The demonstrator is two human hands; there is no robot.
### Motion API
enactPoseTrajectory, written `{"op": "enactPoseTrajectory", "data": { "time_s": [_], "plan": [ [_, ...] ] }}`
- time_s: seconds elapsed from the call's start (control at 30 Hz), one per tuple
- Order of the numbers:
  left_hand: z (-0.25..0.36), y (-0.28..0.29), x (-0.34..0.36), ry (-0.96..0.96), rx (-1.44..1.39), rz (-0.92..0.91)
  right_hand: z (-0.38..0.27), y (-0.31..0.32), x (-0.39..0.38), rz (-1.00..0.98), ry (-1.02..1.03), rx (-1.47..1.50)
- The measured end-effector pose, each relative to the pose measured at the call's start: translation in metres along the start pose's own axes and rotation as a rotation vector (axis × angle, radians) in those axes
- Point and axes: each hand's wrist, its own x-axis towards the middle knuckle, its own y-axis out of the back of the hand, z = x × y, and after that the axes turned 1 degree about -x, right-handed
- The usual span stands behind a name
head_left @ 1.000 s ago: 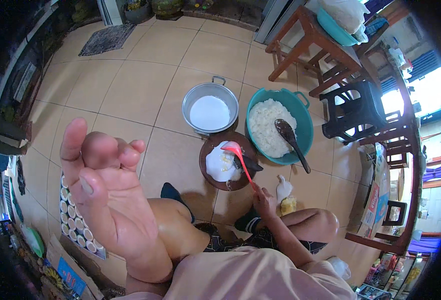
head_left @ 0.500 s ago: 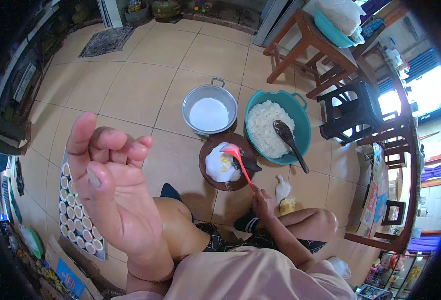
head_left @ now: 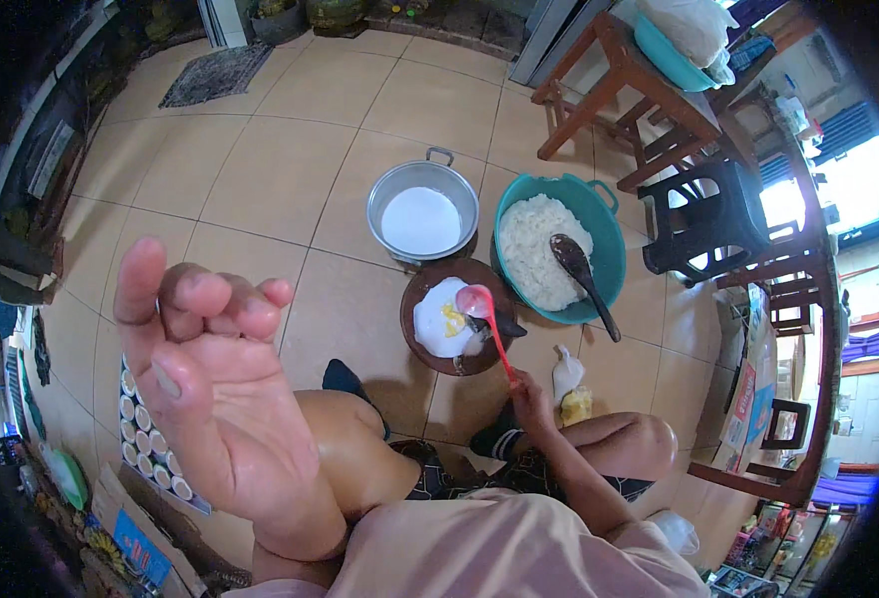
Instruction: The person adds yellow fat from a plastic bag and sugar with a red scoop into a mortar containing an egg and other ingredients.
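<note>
My right hand [head_left: 532, 404] grips the handle of a red ladle [head_left: 502, 349], its pinkish bowl over a brown round dish [head_left: 479, 275] on the floor. In this dish lie a smooth white mass [head_left: 437, 337], some yellow bits [head_left: 453, 320] and a dark, pestle-like piece [head_left: 510, 326]. Close to the camera, my left hand [head_left: 235, 409] is raised palm up, fingers loosely bent and apart, with nothing in it. Behind the dish stands a metal pot [head_left: 387, 231] with white contents. A teal basin [head_left: 611, 261] beside it holds white, rice-like food [head_left: 537, 249] and a dark wooden spoon [head_left: 571, 259].
A small bag [head_left: 568, 375] and a yellow lump [head_left: 577, 406] lie right of my right hand. Many pale round cups [head_left: 150, 444] stand on a tray left of my leg. At right are a black plastic stool [head_left: 708, 214] and a wooden bench [head_left: 649, 60].
My right hand has shifted slightly to the right with the ladle, whose bowl has turned and moved right over the dish. My left hand has dropped a little lower in view.
</note>
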Motion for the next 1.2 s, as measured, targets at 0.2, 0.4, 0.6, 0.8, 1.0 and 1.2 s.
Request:
{"op": "enactPoseTrajectory", "data": {
  "time_s": [0.2, 0.4, 0.6, 0.8, 1.0, 1.2],
  "plan": [
    [0.006, 0.005, -0.002, 0.004, 0.007, 0.030, -0.062, 0.037, 0.031, -0.159, -0.753, 0.943],
    [0.004, 0.001, -0.002, 0.016, 0.043, 0.056, -0.082, 0.036, 0.130, -0.173, -0.346, 0.525],
    [0.000, -0.005, 0.001, 0.022, 0.098, 0.090, -0.086, -0.008, 0.236, 0.016, 0.230, -0.288],
    [-0.002, -0.001, 0.005, 0.026, 0.064, 0.052, -0.063, -0.021, 0.294, -0.140, 0.003, 0.211],
    [0.003, 0.009, 0.004, 0.015, 0.082, 0.089, -0.100, -0.004, 0.284, -0.380, -0.409, 0.373],
    [0.001, 0.006, 0.005, 0.027, 0.078, 0.087, -0.079, 0.008, 0.301, -0.431, -0.535, 0.353]
  ]
}}
